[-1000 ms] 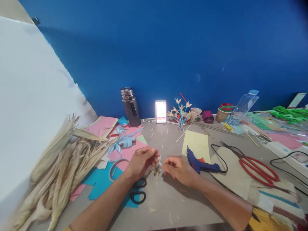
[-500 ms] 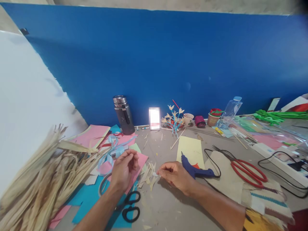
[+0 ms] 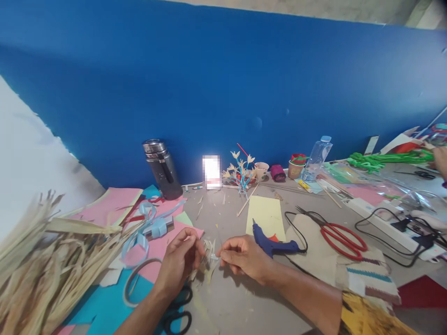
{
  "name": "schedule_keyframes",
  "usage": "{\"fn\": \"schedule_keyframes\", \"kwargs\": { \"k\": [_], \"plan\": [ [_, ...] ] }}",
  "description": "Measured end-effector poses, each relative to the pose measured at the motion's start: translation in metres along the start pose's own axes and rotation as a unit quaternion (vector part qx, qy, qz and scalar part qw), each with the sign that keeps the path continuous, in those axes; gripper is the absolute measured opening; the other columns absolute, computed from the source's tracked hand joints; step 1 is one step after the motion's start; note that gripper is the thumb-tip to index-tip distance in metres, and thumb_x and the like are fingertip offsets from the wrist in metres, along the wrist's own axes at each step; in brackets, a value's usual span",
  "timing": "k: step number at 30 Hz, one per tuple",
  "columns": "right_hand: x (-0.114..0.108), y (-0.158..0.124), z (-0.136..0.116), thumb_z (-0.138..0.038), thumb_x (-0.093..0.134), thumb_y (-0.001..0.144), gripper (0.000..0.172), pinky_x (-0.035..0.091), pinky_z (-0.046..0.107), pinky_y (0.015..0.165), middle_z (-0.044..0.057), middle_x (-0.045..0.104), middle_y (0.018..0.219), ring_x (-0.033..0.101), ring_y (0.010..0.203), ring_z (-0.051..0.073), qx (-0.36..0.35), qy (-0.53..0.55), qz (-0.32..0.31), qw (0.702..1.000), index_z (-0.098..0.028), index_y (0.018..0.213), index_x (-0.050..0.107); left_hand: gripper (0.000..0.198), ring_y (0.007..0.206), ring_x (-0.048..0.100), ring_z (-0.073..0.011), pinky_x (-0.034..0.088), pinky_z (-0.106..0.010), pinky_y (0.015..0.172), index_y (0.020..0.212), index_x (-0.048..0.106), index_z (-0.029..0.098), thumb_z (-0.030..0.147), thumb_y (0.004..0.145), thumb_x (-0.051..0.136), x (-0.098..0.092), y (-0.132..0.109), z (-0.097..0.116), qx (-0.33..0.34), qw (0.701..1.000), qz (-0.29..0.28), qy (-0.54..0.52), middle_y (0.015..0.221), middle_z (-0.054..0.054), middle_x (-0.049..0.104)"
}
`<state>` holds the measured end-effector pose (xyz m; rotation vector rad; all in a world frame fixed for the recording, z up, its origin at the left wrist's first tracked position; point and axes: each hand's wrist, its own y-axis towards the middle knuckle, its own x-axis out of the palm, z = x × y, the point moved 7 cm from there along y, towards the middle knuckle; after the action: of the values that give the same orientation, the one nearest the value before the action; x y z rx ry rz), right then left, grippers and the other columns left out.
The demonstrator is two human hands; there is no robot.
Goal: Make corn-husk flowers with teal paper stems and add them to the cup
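Note:
My left hand (image 3: 182,260) is raised palm inward over the table, its fingers curled and the thumb near the index finger; anything inside them is hidden. Facing it, my right hand (image 3: 241,257) pinches a small whitish piece (image 3: 214,256) between thumb and fingertips. A small gap separates the hands. Pale cut strips of dried husk (image 3: 210,272) lie below and between them. Black-handled scissors (image 3: 177,321) rest partly under my left forearm. Just beyond my right hand lies a blue glue gun (image 3: 275,244), near a yellow paper sheet (image 3: 267,214).
Dried corn husks (image 3: 59,279) and a tape roll (image 3: 130,284) lie left. Behind stand a thermos (image 3: 163,170), husk flowers on blue stems (image 3: 241,170) and a plastic bottle (image 3: 317,160). Right are red-handled scissors (image 3: 344,239), a power strip (image 3: 394,228) and another person's hand (image 3: 440,160).
The view has swung to the right, so the table things appear further left. My two hands have come closer together above the husk strips. Another person's hand now shows at the right edge.

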<state>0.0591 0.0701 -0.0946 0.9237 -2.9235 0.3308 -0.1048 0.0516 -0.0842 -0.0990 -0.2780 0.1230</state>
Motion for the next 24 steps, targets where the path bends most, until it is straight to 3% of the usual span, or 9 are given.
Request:
{"fn": "schedule_keyframes", "kwargs": {
  "k": [6,9,12,15,17,24],
  "plan": [
    [-0.003,0.004,0.003,-0.031,0.065,0.077,0.020,0.033,0.020,0.045,0.001,0.067,0.069,0.045,0.043,0.005,-0.022,-0.061,0.023,0.998,-0.013,0.083,0.069,0.039,0.036,0.040,-0.0071,0.031,-0.019,0.041,0.063,0.042,0.020,0.045,0.087,0.061,0.005,-0.001,0.002,0.006,0.999,-0.007,-0.030,0.047,0.004,0.055],
    [-0.010,0.004,0.007,-0.023,0.058,0.080,0.026,0.035,0.021,0.046,0.002,0.070,0.074,0.050,0.044,0.008,0.016,-0.144,0.065,0.987,-0.011,0.101,0.069,0.036,0.037,0.042,-0.0062,0.032,-0.019,0.041,0.067,0.049,0.019,0.046,0.083,0.067,0.005,-0.001,0.006,0.020,1.000,0.007,0.000,0.054,0.003,0.060],
    [-0.017,0.000,-0.004,-0.019,0.058,0.083,0.030,0.040,0.024,0.057,0.006,0.074,0.082,0.064,0.063,0.015,-0.015,-0.309,0.122,0.943,-0.013,0.111,0.068,0.031,0.042,0.048,-0.0067,0.034,-0.018,0.042,0.086,0.058,0.019,0.040,0.074,0.078,0.003,-0.003,0.010,0.039,0.998,0.029,0.048,0.069,0.002,0.068],
    [-0.016,-0.006,-0.017,-0.022,0.058,0.088,0.017,0.038,0.028,0.068,0.009,0.075,0.089,0.068,0.083,0.021,-0.069,-0.468,0.142,0.869,-0.018,0.097,0.072,0.032,0.039,0.045,-0.0088,0.032,-0.018,0.038,0.087,0.058,0.019,0.049,0.082,0.068,0.000,-0.004,0.007,0.030,0.996,0.032,0.079,0.054,0.004,0.059],
    [-0.012,-0.008,-0.018,-0.026,0.057,0.091,0.017,0.035,0.029,0.067,0.008,0.076,0.088,0.068,0.081,0.022,-0.074,-0.509,0.126,0.848,-0.020,0.088,0.073,0.035,0.038,0.044,-0.0096,0.030,-0.018,0.036,0.085,0.058,0.019,0.054,0.087,0.059,0.000,-0.004,0.004,0.023,0.994,0.027,0.100,0.048,0.005,0.055],
    [-0.006,-0.009,-0.015,-0.036,0.066,0.085,0.019,0.029,0.027,0.060,0.004,0.073,0.073,0.061,0.066,0.017,-0.090,-0.473,0.109,0.870,-0.021,0.076,0.071,0.028,0.039,0.046,-0.0095,0.031,-0.019,0.039,0.086,0.064,0.017,0.044,0.081,0.064,0.004,-0.006,0.007,0.028,0.979,0.028,0.201,0.052,0.003,0.059]
  ]
}}
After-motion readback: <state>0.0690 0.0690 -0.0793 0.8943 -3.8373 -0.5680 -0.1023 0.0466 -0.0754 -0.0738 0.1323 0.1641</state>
